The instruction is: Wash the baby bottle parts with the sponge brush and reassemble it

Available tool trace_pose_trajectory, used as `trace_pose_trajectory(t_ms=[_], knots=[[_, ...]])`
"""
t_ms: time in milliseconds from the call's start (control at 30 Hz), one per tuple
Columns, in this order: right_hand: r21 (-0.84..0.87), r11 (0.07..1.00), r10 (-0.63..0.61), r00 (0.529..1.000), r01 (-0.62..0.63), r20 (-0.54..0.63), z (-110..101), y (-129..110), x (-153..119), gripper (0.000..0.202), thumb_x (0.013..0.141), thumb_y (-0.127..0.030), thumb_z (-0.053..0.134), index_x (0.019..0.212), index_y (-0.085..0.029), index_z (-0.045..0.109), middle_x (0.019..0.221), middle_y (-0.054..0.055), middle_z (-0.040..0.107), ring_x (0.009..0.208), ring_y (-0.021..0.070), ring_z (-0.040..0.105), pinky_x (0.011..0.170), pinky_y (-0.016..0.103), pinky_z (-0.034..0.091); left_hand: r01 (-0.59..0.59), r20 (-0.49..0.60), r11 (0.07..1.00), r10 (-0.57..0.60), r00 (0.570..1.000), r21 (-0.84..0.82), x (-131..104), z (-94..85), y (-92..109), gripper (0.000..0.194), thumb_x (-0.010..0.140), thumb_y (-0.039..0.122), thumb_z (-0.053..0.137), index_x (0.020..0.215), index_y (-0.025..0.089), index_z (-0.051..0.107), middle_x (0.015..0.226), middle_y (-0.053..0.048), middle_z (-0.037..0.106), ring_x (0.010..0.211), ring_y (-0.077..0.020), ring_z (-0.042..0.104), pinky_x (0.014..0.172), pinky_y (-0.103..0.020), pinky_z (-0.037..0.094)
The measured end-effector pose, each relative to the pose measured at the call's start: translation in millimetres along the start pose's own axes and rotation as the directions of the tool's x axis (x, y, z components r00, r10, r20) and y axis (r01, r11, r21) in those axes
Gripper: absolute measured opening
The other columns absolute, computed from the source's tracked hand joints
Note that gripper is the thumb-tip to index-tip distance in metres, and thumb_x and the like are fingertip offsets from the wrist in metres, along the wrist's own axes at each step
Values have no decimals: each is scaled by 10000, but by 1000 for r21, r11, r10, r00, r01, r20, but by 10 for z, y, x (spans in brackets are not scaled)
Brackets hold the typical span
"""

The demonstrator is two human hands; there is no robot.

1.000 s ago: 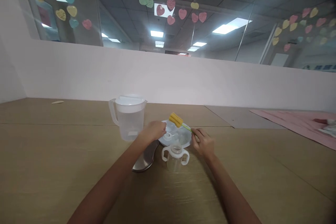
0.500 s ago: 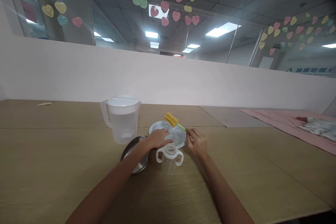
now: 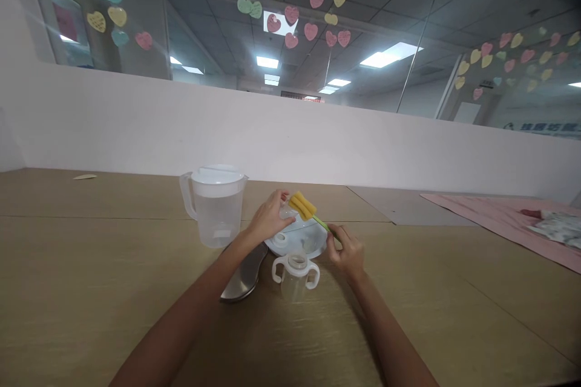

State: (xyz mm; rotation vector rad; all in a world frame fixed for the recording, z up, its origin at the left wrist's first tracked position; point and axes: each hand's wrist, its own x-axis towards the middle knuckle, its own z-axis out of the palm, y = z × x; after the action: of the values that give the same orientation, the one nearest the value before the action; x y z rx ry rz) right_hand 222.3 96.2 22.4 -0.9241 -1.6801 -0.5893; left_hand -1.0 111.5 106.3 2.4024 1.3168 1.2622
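My right hand is closed on the thin green handle of a sponge bottle brush, its yellow sponge head pointing up and left. My left hand curls its fingers and thumb around a clear cap-like piece, close beside the sponge; its exact kind is hard to make out. Below both hands sits a white bowl with a white ring and a small see-through part inside. In front of the bowl a clear baby bottle stands upright, uncapped, with white handles on both sides.
A lidded clear pitcher stands left of the bowl. A curved metal dish lies partly under my left forearm. At the right a pink cloth bears a patterned fabric item. A white wall with glass above closes off the back.
My left hand has risen out of the bowl with the clear piece in it, up to the sponge. The brush stays in my right hand. The view has shifted slightly.
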Motion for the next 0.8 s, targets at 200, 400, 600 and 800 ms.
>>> trace_pose_trajectory(t_ms=[200,400,600,800], knots=[[18,994,-108,993,109,-46,-40,-35,17,165,781,-143,492,909,-151,597,721,34,637,633,137,586,582,231,440,28,43,970,-18,999,-241,2,-263,138,470,654,444,678,1024,200,523,1003,-18,599,835,-162,557,722,-265,440],[-79,966,-254,963,247,-91,-117,-78,27,202,753,-117,499,932,-131,591,693,40,620,591,131,557,550,234,408,82,121,893,-32,992,-443,-111,-74,407,408,866,514,351,841,156,545,768,-23,586,664,-126,555,587,-220,432],[-176,949,-284,953,263,-103,-115,-20,18,178,753,-125,499,901,-137,598,651,23,607,566,120,549,546,226,391,-13,200,953,77,977,-303,-151,-157,473,289,871,416,405,991,183,526,899,-55,615,732,-151,592,657,-267,473],[-194,958,-245,954,212,-170,-82,-67,37,180,762,-113,508,922,-140,585,655,17,617,557,113,556,539,217,388,-278,174,903,346,922,-327,-139,-389,552,316,762,153,537,1069,229,559,1299,-58,487,1200,-211,431,993,-366,343]])
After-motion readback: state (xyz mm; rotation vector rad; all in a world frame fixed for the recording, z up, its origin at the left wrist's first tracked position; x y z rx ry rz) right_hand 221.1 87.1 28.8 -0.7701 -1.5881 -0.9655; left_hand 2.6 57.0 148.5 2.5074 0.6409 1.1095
